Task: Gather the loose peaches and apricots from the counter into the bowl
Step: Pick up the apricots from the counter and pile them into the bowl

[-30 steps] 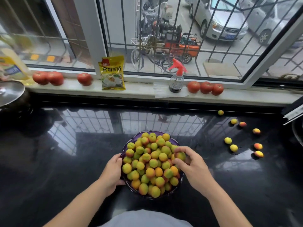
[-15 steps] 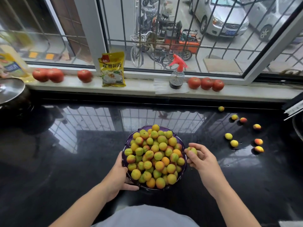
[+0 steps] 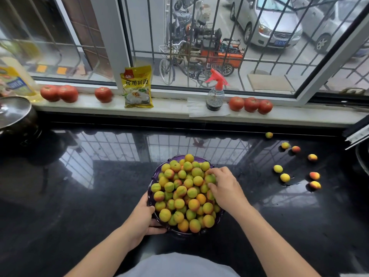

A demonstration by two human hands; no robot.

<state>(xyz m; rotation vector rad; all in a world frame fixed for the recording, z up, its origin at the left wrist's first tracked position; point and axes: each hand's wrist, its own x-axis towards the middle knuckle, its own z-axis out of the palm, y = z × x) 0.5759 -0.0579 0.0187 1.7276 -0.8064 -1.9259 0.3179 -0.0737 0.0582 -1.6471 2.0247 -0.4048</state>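
A purple bowl (image 3: 157, 167) heaped with yellow-green and orange apricots and peaches stands on the black counter (image 3: 79, 196) in front of me. My left hand (image 3: 142, 216) grips the bowl's near-left rim. My right hand (image 3: 227, 188) lies over the right side of the pile, its fingertips curled round one apricot (image 3: 210, 178) that rests on the heap. Several loose fruits (image 3: 285, 177) lie scattered on the counter to the right, among them a reddish peach (image 3: 314, 175) and a small one (image 3: 269, 135) by the back edge.
The white window sill (image 3: 175, 108) holds tomatoes (image 3: 251, 104), a yellow packet (image 3: 137, 86) and a spray bottle (image 3: 215, 94). A lidded pot (image 3: 14, 114) stands at the far left. Something metal juts in at the right edge (image 3: 357, 134).
My right hand, holding an apricot just outside the bowl's right rim half a second ago, has moved left onto the pile. The left hand keeps its hold on the bowl.
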